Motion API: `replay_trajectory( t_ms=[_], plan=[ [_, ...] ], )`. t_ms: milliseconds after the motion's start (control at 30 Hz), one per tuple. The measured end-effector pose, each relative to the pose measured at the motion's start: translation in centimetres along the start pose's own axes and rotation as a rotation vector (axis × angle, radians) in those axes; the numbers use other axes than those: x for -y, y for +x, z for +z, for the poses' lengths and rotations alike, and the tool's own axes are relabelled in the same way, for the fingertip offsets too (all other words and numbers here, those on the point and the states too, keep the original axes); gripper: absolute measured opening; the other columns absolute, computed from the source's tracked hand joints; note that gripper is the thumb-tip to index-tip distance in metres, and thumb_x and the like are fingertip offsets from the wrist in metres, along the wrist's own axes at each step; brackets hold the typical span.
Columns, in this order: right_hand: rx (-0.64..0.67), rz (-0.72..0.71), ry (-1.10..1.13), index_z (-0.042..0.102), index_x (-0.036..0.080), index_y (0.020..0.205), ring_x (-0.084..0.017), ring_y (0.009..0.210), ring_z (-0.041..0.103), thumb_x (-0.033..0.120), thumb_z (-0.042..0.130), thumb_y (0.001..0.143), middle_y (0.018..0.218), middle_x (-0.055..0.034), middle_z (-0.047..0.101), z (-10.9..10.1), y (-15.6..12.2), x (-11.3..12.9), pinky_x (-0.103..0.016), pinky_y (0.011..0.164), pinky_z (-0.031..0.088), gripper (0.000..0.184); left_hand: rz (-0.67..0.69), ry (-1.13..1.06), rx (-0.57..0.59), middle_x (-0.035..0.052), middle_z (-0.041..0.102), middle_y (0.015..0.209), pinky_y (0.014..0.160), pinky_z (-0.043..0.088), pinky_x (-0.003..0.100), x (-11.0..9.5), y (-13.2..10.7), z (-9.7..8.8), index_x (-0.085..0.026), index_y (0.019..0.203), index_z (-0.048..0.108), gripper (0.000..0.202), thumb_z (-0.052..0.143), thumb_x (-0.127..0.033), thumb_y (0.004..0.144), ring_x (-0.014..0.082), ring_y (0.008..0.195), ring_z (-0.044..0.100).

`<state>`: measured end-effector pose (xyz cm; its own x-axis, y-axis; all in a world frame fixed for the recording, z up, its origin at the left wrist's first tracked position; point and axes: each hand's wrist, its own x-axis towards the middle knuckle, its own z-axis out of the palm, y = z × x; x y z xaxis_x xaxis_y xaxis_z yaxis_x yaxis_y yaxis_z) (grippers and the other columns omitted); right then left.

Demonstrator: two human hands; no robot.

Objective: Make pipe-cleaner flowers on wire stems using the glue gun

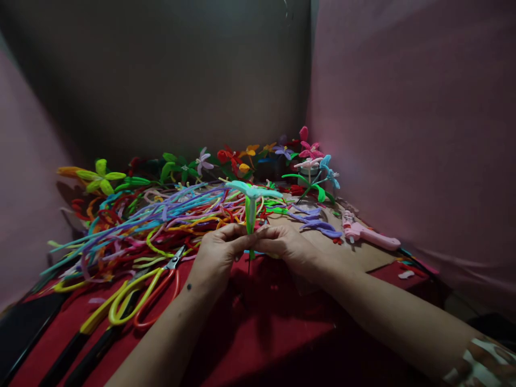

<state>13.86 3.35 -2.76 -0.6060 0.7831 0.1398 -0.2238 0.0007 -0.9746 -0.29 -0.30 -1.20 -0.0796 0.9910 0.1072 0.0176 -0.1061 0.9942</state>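
Upright in front of me is a pipe-cleaner flower (pixel 253 190) with pale teal petals on top. A bright green strip runs down its stem, and a thin dark end pokes out below my fingers. My left hand (pixel 215 255) pinches the stem from the left, thumb and fingers closed. From the right, my right hand (pixel 288 247) pinches it at the same height, the fingertips of both hands meeting. Exactly how the green strip sits round the stem is hidden by my fingers. Behind the flower lies a heap of loose pipe cleaners (pixel 161 215) in many colours.
Scissors (pixel 157 295) with red and yellow handles and yellow-and-black-handled pliers (pixel 97 317) lie left on the red cloth (pixel 274 322). A pink glue gun (pixel 373 235) rests right on cardboard (pixel 366 255), near purple petals (pixel 318 220). Finished flowers (pixel 100 176) line the back.
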Motion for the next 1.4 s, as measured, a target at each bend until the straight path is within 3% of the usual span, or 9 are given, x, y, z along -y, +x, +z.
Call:
replay_trajectory(
  t_ms=[200,300,433,600,767,933,1000,1267,1400],
  plan=[
    [0.013,0.045,-0.068,0.073,0.014,0.081,-0.009,0.060,0.046,0.028,0.071,0.065,0.063,0.0016,0.060,-0.7,0.1,-0.8,-0.024,0.062,0.035,0.021,-0.019,0.073,-0.012,-0.0046,0.052,0.051,0.048,0.029,0.021,-0.6,-0.4,0.2,-0.013,0.058,0.065,0.014,0.071,-0.025,0.062,0.0069,0.048,0.037],
    [0.003,0.043,-0.081,0.073,0.015,0.083,-0.011,0.064,0.050,0.030,0.071,0.065,0.071,-0.0005,0.064,-0.5,-0.2,-0.6,-0.025,0.064,0.036,0.023,-0.017,0.069,0.050,-0.0029,0.057,0.057,0.053,0.034,0.021,-0.5,-0.4,0.1,-0.013,0.062,0.067,0.012,0.070,-0.025,0.063,0.0086,0.054,0.044],
    [0.008,0.095,-0.086,0.073,0.018,0.084,-0.010,0.059,0.048,0.032,0.070,0.067,0.065,0.0015,0.062,-0.2,-0.4,-0.2,-0.025,0.062,0.036,0.023,-0.042,0.065,0.086,0.0012,0.063,0.067,0.063,0.040,0.024,-0.8,-0.5,0.0,-0.013,0.070,0.070,0.016,0.070,-0.028,0.064,0.0140,0.065,0.053],
    [0.152,0.021,-0.021,0.072,0.018,0.090,-0.011,0.069,0.052,0.027,0.069,0.069,0.075,-0.0003,0.065,-0.5,-0.4,-0.2,-0.026,0.073,0.039,0.023,-0.069,-0.068,0.189,0.0030,0.062,0.063,0.057,0.040,0.025,-0.8,-0.3,-0.9,-0.013,0.067,0.069,0.017,0.072,-0.030,0.064,0.0137,0.059,0.054],
    [0.244,0.025,0.010,0.070,0.021,0.098,-0.011,0.068,0.051,0.020,0.065,0.071,0.077,-0.0003,0.065,-0.9,-0.5,-0.2,-0.026,0.073,0.042,0.028,-0.080,-0.145,0.217,0.0028,0.062,0.060,0.054,0.040,0.024,-0.6,-0.4,-1.2,-0.013,0.070,0.070,0.017,0.074,-0.028,0.062,0.0114,0.053,0.051],
    [0.255,-0.131,-0.049,0.073,0.020,0.086,-0.016,0.089,0.052,0.021,0.066,0.071,0.088,-0.0027,0.064,-0.8,-0.4,-0.1,-0.031,0.087,0.039,0.017,-0.035,-0.164,0.301,0.0037,0.065,0.070,0.061,0.041,0.025,-0.7,-0.5,-1.1,-0.015,0.077,0.071,0.016,0.071,-0.026,0.066,0.0126,0.062,0.054],
    [0.253,-0.175,-0.076,0.074,0.019,0.082,-0.016,0.088,0.052,0.025,0.066,0.072,0.087,-0.0030,0.063,-0.7,-0.4,0.0,-0.032,0.086,0.039,0.014,-0.026,-0.160,0.318,0.0033,0.064,0.071,0.063,0.041,0.025,-0.5,-0.4,-1.2,-0.015,0.078,0.071,0.015,0.070,-0.026,0.068,0.0123,0.063,0.053],
    [0.068,-0.277,-0.205,0.072,0.017,0.071,-0.015,0.074,0.050,0.037,0.063,0.075,0.070,-0.0015,0.057,-0.4,-0.2,-0.4,-0.029,0.074,0.041,0.021,0.026,-0.075,0.246,-0.0023,0.052,0.061,0.049,0.033,0.021,-0.3,-0.1,-0.9,-0.014,0.072,0.063,0.015,0.068,-0.028,0.069,0.0076,0.051,0.042],
    [0.071,-0.201,-0.261,0.073,0.017,0.079,-0.014,0.072,0.051,0.037,0.065,0.072,0.072,-0.0017,0.058,-0.2,-0.1,-0.3,-0.028,0.069,0.041,0.022,0.043,0.070,0.115,-0.0041,0.050,0.055,0.050,0.032,0.021,-0.6,-0.3,-0.7,-0.014,0.063,0.061,0.016,0.069,-0.027,0.067,0.0078,0.051,0.041]
  ],
)
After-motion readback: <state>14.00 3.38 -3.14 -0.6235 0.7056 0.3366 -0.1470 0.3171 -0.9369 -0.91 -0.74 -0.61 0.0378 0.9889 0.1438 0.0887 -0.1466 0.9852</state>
